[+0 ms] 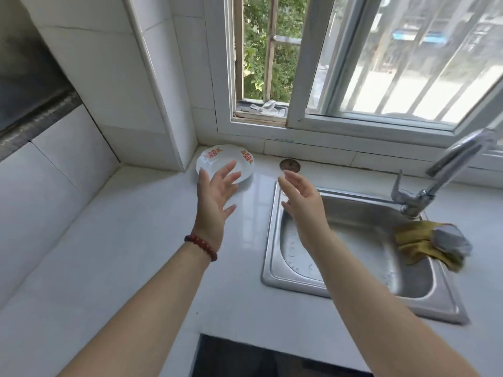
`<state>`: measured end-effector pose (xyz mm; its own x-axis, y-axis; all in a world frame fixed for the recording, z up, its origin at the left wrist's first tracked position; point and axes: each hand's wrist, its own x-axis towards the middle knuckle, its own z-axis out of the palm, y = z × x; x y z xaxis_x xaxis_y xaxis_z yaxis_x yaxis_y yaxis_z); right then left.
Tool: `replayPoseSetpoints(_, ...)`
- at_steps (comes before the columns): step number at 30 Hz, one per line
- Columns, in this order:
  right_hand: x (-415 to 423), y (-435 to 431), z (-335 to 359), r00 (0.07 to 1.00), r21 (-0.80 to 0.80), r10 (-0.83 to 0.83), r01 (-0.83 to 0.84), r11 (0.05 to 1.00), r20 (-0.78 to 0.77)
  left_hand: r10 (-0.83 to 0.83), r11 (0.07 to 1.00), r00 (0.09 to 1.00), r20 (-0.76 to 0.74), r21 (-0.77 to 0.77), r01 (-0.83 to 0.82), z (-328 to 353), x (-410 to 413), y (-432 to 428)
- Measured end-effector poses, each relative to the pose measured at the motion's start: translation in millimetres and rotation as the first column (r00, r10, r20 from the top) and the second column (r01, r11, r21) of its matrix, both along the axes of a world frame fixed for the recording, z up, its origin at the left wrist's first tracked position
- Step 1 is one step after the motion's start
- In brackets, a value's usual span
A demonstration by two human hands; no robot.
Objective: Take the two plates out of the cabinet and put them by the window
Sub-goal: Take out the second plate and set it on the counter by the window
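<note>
A white plate [243, 170] with red and orange marks on its rim lies flat on the white surface [130, 240]. It sits in the back corner, where the tiled pillar [152, 91] meets the low ledge under the window [299, 77]. The rim looks doubled at the left, so it may be two plates stacked, but I cannot tell from this angle.

The left hand [215, 194] hangs over the near edge of the plate. Its fingers [227, 168] are spread wide and straight and hold nothing; whether the tips touch the plate is unclear. A bracelet [201, 244] of dark red beads circles that wrist.

The right hand [302, 202] is held over the back left corner of the sink [269, 254], palm turned toward the left hand. Its fingers [288, 176] are loose, slightly bent and empty. The two hands are apart, with bare surface between them.

A small round brown disc [290, 165] lies on the surface just beyond the right fingertips, to the right of the plate. A chrome tap [457, 156] stands at the back right corner of the sink, and a yellow cloth [424, 243] is draped over the right rim. The left sash of the window is slid open, showing green leaves and bars outside. A black hob [258, 357] lies at the near edge of the view.
</note>
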<state>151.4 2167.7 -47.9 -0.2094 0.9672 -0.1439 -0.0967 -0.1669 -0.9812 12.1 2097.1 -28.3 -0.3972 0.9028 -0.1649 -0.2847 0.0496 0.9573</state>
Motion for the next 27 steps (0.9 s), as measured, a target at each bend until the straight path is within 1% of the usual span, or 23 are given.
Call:
replayPoseSetpoints(5,33,-64,10,0.995,0.027,-0.102,0.103,0.994,-0.02,-0.113,0.993,0.992,-0.057,0.027,0.115,11,28,-47)
replayPoseSetpoints(8,58,-100,17,0.986,0.078,-0.167,0.165,0.983,0.011,-0.198,0.978,0.976,-0.09,0.054,0.204,18,49,-69)
replayPoseSetpoints(13,111,-156,31,0.951,0.131,-0.307,0.301,0.945,0.029,-0.361,0.925,0.931,-0.06,0.104,0.366,28,102,-95)
replayPoseSetpoints(15,136,-177,38,0.932,0.133,-0.363,0.359,0.924,0.012,-0.419,0.898,0.906,-0.056,0.12,0.422,33,129,-105)
replayPoseSetpoints(18,173,-204,48,0.894,0.131,-0.447,0.447,0.885,-0.028,-0.51,0.846,0.858,-0.065,0.141,0.514,42,169,-118)
replayPoseSetpoints(22,224,-238,56,0.821,0.161,-0.57,0.569,0.807,-0.042,-0.633,0.752,0.769,-0.086,0.166,0.638,50,226,-132)
replayPoseSetpoints(27,286,-285,57,0.72,0.183,-0.693,0.687,0.703,-0.039,-0.753,0.641,0.655,-0.058,0.157,0.751,55,301,-157)
